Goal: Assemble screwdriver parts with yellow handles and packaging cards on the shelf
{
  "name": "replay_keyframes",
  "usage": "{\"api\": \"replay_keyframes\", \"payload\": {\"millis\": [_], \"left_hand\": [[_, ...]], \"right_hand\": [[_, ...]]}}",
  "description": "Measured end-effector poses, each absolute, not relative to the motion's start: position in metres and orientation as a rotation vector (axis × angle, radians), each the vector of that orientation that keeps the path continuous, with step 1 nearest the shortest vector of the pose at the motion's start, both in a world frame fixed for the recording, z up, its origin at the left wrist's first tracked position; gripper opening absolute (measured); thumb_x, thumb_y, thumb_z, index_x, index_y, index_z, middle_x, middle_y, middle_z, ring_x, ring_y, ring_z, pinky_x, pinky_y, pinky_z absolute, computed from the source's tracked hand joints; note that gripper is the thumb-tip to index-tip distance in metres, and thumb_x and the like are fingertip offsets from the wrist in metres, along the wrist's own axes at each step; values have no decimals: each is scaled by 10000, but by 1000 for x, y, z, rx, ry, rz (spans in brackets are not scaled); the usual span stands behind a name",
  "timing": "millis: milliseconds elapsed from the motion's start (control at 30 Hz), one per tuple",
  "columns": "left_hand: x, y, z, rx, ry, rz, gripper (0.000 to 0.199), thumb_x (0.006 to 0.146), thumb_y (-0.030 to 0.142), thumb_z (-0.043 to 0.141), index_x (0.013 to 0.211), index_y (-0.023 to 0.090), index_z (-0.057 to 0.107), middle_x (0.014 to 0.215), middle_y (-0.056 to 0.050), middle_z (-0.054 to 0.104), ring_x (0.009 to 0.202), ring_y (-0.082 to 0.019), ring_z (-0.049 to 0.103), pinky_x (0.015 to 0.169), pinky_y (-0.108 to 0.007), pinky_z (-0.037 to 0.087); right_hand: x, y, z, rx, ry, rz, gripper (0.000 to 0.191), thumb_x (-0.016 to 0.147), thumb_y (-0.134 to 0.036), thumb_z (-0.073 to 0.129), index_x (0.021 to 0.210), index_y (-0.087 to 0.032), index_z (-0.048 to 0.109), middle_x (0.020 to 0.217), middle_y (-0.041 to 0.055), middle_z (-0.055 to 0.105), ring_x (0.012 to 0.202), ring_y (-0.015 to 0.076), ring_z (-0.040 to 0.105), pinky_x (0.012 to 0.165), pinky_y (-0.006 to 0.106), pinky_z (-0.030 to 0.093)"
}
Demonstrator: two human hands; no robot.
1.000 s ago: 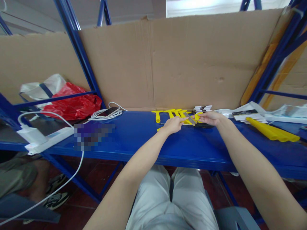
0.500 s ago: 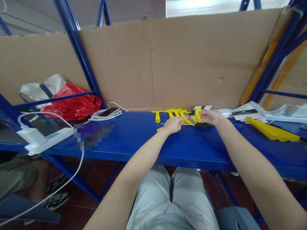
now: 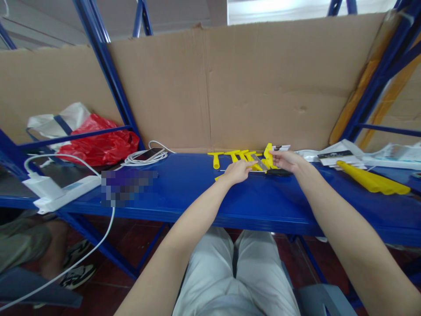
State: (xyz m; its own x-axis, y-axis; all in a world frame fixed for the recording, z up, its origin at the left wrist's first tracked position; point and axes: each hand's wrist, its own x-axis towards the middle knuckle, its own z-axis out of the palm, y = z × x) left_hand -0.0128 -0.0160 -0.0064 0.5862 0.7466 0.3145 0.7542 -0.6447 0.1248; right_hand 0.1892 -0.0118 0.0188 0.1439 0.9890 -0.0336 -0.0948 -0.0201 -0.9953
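My left hand (image 3: pixel 237 172) is closed on a yellow-handled scraper, whose grey metal blade (image 3: pixel 259 162) shows just past the fingertips. My right hand (image 3: pixel 284 160) pinches a small yellow plastic piece (image 3: pixel 269 150), held tilted up beside the blade. Whether that piece touches the scraper I cannot tell. Under the right hand lies a screwdriver with a black handle (image 3: pixel 279 172), its thin shaft pointing left beneath my left hand. Behind the left hand, several yellow T-shaped handles are lined up near the cardboard, the leftmost T-shaped handle (image 3: pixel 215 161) standing apart.
Long yellow tubular pieces (image 3: pixel 371 177) and a black-and-white card (image 3: pixel 335 157) lie at right on the blue shelf (image 3: pixel 184 184). Cardboard (image 3: pixel 256 87) walls the back. At left are a coiled white cable (image 3: pixel 144 157), a power strip (image 3: pixel 70 193) and a red bag (image 3: pixel 101 140).
The small yellow piece in my right hand has turned more upright and shifted slightly left. My left hand has stayed in nearly the same spot.
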Motion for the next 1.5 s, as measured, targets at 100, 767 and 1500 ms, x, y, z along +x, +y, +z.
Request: {"api": "replay_keyframes", "payload": {"millis": [100, 767, 1500], "left_hand": [[-13, -16, -6, -2782, -1305, -539, 456, 956, 275, 411, 1407, 336, 446, 1258, -60, 616, 1150, -235, 583, 941, -348, 471], [-11, -14, -8, -2779, -1399, -537, 617, 941, 300, 446, 1506, 204, 219, 1339, -123, 570, 1222, -261, 542, 985, -378, 441], [-9, -14, -8, -2787, -1378, -543, 643, 934, 302, 463, 1508, 185, 200, 1334, -130, 571, 1214, -246, 546, 973, -343, 434]], "right_hand": [[185, -17, 23, -1246, -954, 1194, 173, 862, -76, 515, 740, -168, 595, 656, 39, 646, 558, 108, 574, 582, 210, 486], [174, -13, 17, -1332, -1086, 1009, 133, 682, -116, 730, 667, -152, 603, 658, 22, 627, 618, 97, 518, 555, 206, 385], [158, -14, 11, -1491, -1191, 818, 229, 625, -202, 792, 559, -140, 581, 555, 9, 571, 540, 87, 478, 475, 203, 330]]}}
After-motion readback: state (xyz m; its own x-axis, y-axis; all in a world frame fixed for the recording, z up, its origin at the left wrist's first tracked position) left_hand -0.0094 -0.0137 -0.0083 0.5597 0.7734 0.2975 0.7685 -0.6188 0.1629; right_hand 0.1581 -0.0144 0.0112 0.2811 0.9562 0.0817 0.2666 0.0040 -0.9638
